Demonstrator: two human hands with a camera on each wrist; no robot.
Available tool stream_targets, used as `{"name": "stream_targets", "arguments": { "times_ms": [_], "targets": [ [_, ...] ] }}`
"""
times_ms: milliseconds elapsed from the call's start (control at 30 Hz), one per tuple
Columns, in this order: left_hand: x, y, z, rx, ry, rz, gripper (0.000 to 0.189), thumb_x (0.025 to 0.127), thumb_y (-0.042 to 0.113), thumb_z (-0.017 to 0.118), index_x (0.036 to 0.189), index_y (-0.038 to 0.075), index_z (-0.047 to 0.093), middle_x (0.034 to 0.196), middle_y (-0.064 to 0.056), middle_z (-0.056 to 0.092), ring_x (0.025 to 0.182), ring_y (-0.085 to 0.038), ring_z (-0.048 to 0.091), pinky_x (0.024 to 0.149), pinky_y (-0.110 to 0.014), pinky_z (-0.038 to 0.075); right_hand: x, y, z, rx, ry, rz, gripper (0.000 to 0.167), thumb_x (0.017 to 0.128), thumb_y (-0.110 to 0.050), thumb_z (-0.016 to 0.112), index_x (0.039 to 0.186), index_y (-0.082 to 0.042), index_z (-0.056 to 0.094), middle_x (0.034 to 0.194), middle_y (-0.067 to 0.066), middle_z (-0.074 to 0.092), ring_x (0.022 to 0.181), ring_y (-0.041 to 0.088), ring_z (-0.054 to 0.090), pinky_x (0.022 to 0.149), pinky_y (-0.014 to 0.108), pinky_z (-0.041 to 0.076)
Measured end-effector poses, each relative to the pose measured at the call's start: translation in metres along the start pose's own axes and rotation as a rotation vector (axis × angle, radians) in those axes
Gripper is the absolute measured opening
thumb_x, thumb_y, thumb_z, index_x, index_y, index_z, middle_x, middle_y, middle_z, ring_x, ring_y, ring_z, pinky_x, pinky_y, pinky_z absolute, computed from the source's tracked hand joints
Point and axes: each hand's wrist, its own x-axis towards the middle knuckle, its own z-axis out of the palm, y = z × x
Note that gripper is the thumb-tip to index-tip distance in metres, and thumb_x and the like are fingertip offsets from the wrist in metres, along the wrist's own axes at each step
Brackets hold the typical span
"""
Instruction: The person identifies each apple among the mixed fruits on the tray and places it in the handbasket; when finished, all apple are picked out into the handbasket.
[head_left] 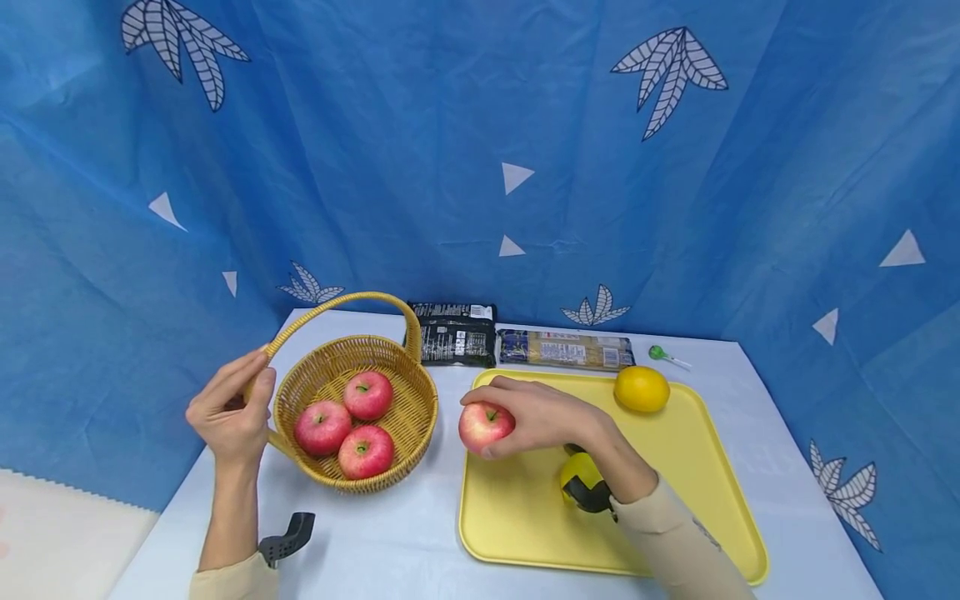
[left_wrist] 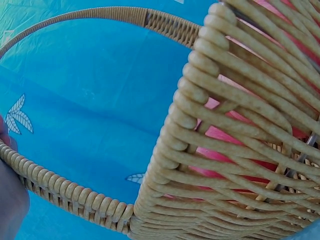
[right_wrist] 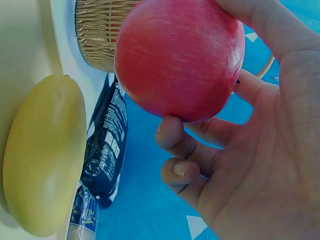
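My left hand (head_left: 236, 408) grips the handle (head_left: 337, 302) of a woven wicker basket (head_left: 429, 417) on its left side. Inside the basket lie a red apple (head_left: 367, 395), a second one beside it and a third nearer me. Between thumb and fingers, my right hand (head_left: 543, 417) holds another red apple (head_left: 480, 429) over the left edge of a yellow tray (head_left: 525, 521). This held apple (right_wrist: 180, 60) fills the top of the right wrist view. The left wrist view shows the basket's woven side (left_wrist: 240, 135) up close, red showing through its gaps.
On the tray sit a yellow lemon-like fruit (head_left: 642, 389) at the back and a yellow fruit (head_left: 579, 473) partly hidden under my right wrist. Behind stand a black package (head_left: 453, 337), a long clear-and-blue packet (head_left: 566, 350) and a green lollipop (head_left: 657, 352). A blue curtain (head_left: 450, 150) backs the table.
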Motion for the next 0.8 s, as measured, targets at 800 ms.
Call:
{"name": "stream_targets", "arguments": {
  "times_ms": [800],
  "targets": [
    [-0.001,-0.001,0.000,-0.018,0.012,-0.009,0.020,0.076,-0.019,0.065,0.095,-0.024,0.067,0.103,-0.020,0.075,0.076,-0.010,0.071,0.058,-0.009,0.049,0.028,-0.015,0.005,-0.010,0.018,-0.088,0.062,0.083,-0.058,0.069,0.140,-0.042,0.051,0.118,-0.016,0.055,0.097,0.004,0.057,0.082,0.026,0.053]
  ]
}}
